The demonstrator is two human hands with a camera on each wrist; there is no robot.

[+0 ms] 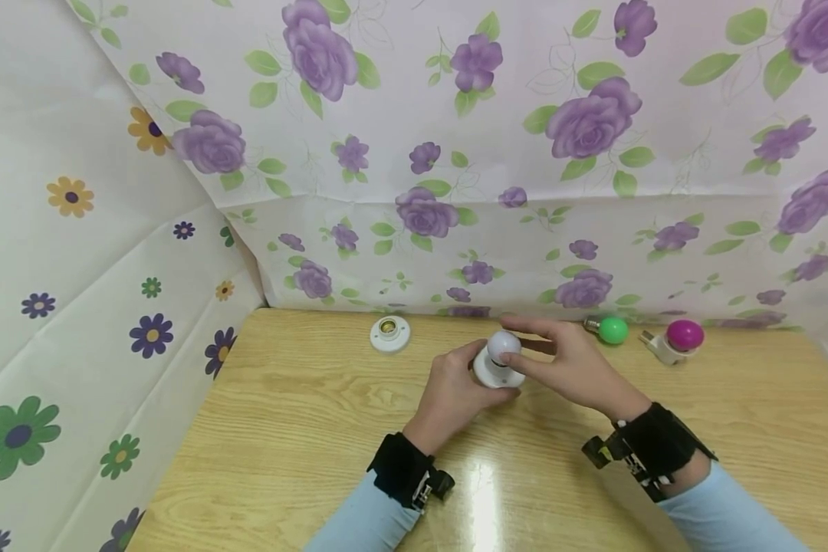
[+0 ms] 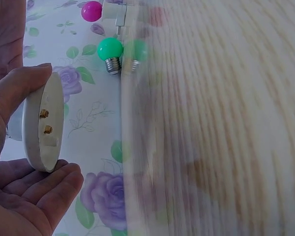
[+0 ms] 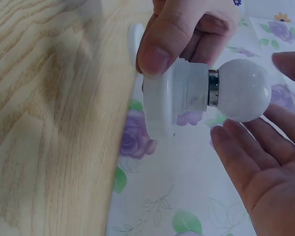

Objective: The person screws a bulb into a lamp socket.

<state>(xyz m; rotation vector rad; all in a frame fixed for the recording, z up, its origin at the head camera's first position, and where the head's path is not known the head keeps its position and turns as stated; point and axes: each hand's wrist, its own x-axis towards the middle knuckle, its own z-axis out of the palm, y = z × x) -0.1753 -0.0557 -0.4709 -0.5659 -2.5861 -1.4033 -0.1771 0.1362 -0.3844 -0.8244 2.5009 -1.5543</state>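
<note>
My left hand point(image 1: 451, 391) grips a round white lamp socket point(image 1: 488, 373) by the rim of its base, thumb on one side and fingers on the other. Seated in the socket is a white bulb point(image 3: 244, 90); a strip of its metal screw collar shows between glass and socket. Two brass screws point(image 2: 48, 129) stand out on the base's underside in the left wrist view. Around the bulb, my right hand point(image 1: 571, 366) has its fingers spread and loosely bent. Its fingertips are close to the glass, and the thumb stands apart from it in the right wrist view.
On the wooden table point(image 1: 283, 429), another white socket point(image 1: 389, 334) lies at the back left. A green bulb point(image 1: 613, 330) and a magenta bulb point(image 1: 685, 336) in a white plug adapter point(image 1: 665, 351) lie at the back right. Flowered sheeting point(image 1: 359, 253) rises behind the table and at the left.
</note>
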